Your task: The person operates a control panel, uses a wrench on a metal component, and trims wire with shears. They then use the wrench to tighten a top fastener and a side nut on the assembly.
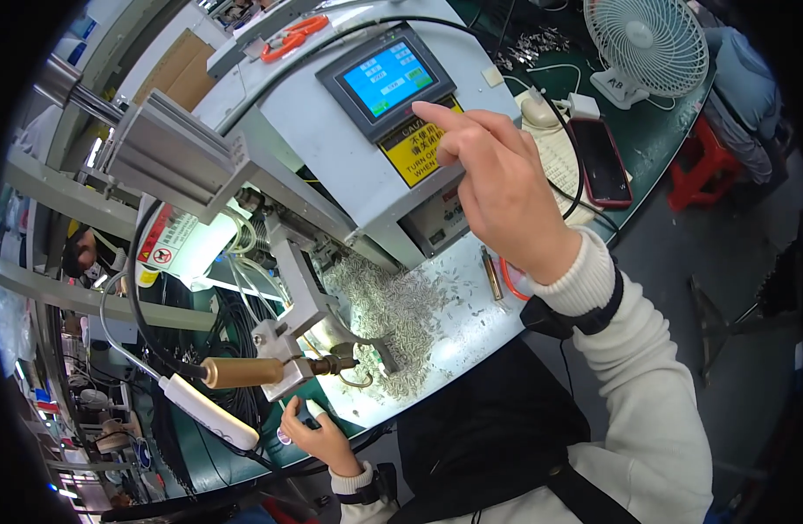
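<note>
My right hand point(504, 188) is raised over the control box, with nothing held in it. Its index finger reaches out to the lower edge of the touchscreen point(387, 80), while the other fingers curl in; contact cannot be made out. Below the screen is a yellow warning label point(412, 150), partly behind the hand. Low at the left, my left hand point(325, 439) rests by the table edge, thumb and forefinger apart. A white tip and a dark patch show between them. Just above it is the machine head with a brass-coloured cylinder point(242, 373).
Many small metal pieces point(388, 319) lie heaped on the white worktop point(480, 327). A lit lamp bar point(208, 412) stands left of the cylinder. Beyond the right hand are a phone point(600, 162), cables and a fan point(641, 39). Orange-handled pliers point(292, 37) lie atop the box.
</note>
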`<state>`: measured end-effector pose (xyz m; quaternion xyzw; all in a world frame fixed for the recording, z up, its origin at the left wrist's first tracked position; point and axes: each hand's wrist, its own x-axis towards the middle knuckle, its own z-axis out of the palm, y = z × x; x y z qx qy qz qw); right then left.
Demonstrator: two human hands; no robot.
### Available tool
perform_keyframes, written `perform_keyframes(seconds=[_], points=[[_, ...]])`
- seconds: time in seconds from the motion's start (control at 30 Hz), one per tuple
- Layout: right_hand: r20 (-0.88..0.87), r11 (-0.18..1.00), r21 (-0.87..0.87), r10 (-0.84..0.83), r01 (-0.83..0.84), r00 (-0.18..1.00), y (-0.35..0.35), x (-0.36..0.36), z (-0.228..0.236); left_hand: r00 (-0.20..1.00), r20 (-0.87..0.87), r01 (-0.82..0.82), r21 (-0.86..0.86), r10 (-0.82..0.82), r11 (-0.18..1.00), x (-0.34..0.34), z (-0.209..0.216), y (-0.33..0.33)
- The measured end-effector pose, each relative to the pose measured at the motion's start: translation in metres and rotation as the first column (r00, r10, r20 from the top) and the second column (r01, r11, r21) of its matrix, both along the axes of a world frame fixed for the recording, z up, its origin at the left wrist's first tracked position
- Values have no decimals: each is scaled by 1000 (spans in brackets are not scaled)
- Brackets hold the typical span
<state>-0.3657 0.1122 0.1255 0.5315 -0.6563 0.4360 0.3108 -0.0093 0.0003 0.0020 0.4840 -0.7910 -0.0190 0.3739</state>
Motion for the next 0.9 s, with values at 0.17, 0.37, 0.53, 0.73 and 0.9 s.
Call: perform_keyframes(seconds=[0.17, 0.37, 0.53, 0.73, 0.9], points=[[-20, 1000, -5, -11, 11, 1000, -8, -7, 7, 1000, 6, -1, 41, 0, 999, -2, 0, 0], [-3, 997, 9, -75, 75, 997, -8, -10, 13, 1000, 0, -21, 79, 21, 997, 0, 1, 0], [-15, 994, -10, -109, 109, 994, -5, -20, 18, 1000, 11, -29, 93, 28, 995, -1, 0, -1], [4, 992, -13, -124, 124, 992, 1, -29, 17, 999, 36, -38, 114, 34, 993, -1, 2, -2], [9, 995, 1, -95, 95, 995, 1, -27, 17, 998, 45, -48, 107, 44, 993, 0, 1, -3]])
